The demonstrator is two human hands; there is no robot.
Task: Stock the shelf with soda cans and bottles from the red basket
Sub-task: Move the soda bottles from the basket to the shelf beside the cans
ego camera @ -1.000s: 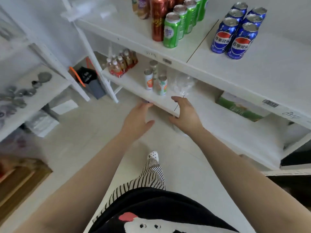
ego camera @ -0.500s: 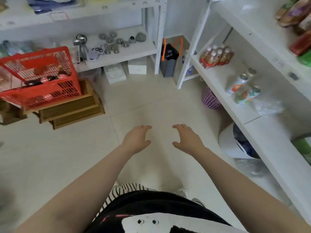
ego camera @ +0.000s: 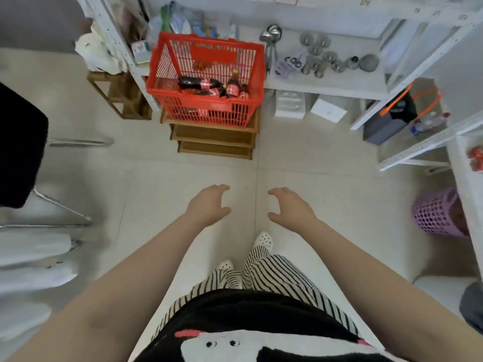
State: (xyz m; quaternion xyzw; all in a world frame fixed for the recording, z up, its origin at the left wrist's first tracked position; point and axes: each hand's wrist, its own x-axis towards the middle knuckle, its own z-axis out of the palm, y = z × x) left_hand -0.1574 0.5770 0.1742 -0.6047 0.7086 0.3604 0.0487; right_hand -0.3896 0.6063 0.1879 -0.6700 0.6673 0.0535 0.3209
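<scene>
Head view, red plastic mesh basket (ego camera: pixel 167 82) on stacked wooden crates (ego camera: pixel 214 138), dark bottles (ego camera: pixel 201 84) partly hidden behind its wall, left hand (ego camera: pixel 209 205) and right hand (ego camera: pixel 290 207) empty, fingers loosely curled.

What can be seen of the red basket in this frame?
The red basket is an open-topped plastic crate with slatted, grid-like walls and a solid panel on its far wall. It sits upright on a stack of wooden crates, against the white shelving. Inside lie several dark soda bottles with red labels, some on their sides, some upright. Neither hand touches it.
</scene>
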